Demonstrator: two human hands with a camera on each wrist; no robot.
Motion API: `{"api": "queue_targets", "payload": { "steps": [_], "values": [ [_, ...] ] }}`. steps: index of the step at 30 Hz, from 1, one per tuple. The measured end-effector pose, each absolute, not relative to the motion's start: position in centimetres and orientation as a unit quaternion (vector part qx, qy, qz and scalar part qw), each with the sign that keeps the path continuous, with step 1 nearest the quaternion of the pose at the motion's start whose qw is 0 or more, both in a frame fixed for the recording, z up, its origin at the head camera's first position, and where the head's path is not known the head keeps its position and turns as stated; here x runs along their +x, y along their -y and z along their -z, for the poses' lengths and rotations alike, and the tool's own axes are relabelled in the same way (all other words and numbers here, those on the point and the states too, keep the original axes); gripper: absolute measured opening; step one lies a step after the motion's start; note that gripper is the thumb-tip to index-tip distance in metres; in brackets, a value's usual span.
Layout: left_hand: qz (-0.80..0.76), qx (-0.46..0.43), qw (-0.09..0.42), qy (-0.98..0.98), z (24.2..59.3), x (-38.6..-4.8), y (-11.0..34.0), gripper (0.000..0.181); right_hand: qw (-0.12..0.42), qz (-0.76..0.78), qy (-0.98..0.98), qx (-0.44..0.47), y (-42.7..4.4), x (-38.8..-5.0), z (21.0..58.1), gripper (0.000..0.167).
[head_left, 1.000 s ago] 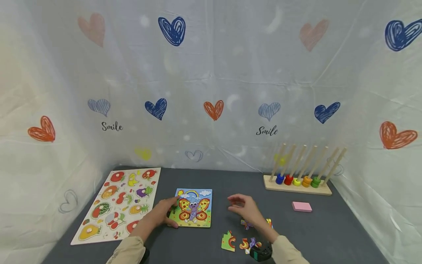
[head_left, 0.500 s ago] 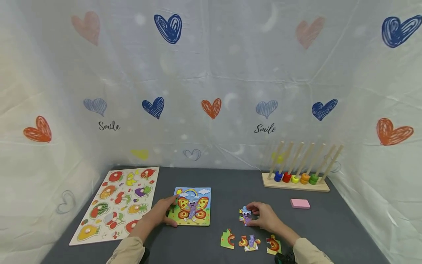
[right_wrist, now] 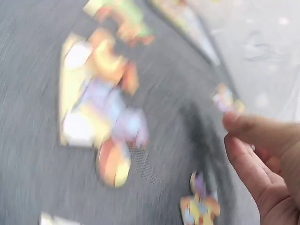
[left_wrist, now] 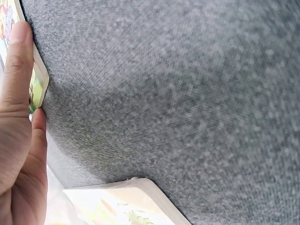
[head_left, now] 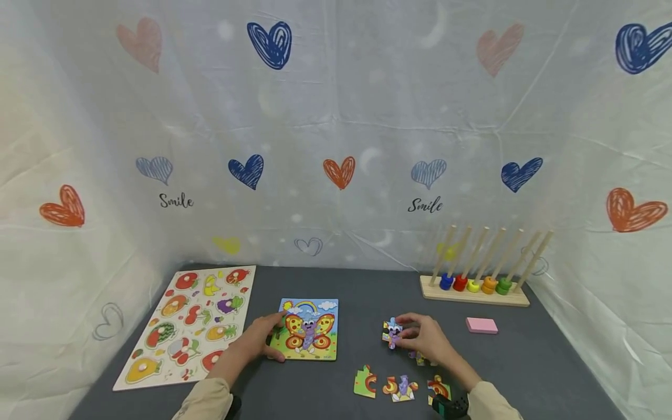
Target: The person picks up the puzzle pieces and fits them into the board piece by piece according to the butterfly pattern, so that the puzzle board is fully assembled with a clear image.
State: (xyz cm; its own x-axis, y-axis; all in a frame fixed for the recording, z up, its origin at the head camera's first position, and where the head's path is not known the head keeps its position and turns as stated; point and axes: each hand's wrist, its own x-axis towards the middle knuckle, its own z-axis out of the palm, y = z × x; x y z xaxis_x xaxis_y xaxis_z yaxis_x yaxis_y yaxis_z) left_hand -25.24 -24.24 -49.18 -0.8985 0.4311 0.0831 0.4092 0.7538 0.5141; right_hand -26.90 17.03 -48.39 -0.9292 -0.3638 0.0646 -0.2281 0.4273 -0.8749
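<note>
A butterfly jigsaw puzzle board (head_left: 320, 344) lies at the middle of the table. My left hand (head_left: 257, 338) rests at its left side, fairly straight fingers touching its edges; the left wrist view shows two digits against the board (left_wrist: 40, 88). My right hand (head_left: 433, 343) pinches a puzzle piece (head_left: 391, 333) with the purple butterfly's face, raised off the table in the right wrist view. Another piece (head_left: 422, 359) lies partly hidden under that hand. Nearer the front are a green corner piece (head_left: 364, 383), a purple body piece (head_left: 402, 388) and an orange wing piece (head_left: 438, 385).
On the left lies a fruit peg board (head_left: 181, 326). A wooden peg rack (head_left: 475, 298) with coloured rings stands at the back right, and a pink block (head_left: 481, 325) lies in front of it. A white curtain (head_left: 336, 116) with printed hearts surrounds the dark table (head_left: 310, 399).
My right hand has moved down to the loose pieces and now holds the face piece. Over the last half second it has shifted slightly, uncovering another piece beneath. The left hand stays on the board.
</note>
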Motion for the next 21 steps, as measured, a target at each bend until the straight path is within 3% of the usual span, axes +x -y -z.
{"api": "queue_targets", "payload": {
  "steps": [9, 21],
  "values": [
    [-0.272, 0.223, 0.024, -0.936, 49.3, -25.3, 24.4, 0.097, 0.13, 0.663, -0.725, -0.13, -14.9, -27.0, 48.3, 0.049],
    [-0.27, 0.217, 0.022, -0.938, 49.3, -25.3, 24.3, 0.096, 0.163, 0.758, -0.621, -0.111, -8.5, -27.2, 49.4, 0.051]
  ]
}}
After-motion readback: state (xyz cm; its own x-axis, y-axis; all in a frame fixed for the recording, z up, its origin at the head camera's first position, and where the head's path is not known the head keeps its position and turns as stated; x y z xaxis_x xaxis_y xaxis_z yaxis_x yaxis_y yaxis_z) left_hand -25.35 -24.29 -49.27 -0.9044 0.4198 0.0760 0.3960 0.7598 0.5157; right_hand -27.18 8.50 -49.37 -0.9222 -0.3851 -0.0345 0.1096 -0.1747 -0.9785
